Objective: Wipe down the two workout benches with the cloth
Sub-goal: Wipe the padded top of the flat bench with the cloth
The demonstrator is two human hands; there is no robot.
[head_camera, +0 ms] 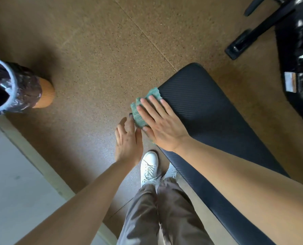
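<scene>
Underfoot: speckled brown floor [97, 50] with a straight seam running across it, bordered at the lower left by a pale strip and grey flooring. Item one, a bench [209, 117] with dark ribbed padding, running from the middle of the view toward the lower right. Item two, a green cloth [140, 112], crumpled, lying over the bench's left edge close to its rounded far end, part of it hanging past the edge. Right hand [162, 123]: flat, fingers spread wide, palm pressed down on the cloth and the padding, gripping nothing. Left hand [127, 140]: loosely open beside the bench's left edge, fingertips just by the hanging part of the cloth; contact cannot be told. Also present: a bin [14, 87] lined with a dark bag at the left, black equipment [295, 50] at the upper right, a white shoe [149, 165] and grey-brown trousers [165, 209] below.
</scene>
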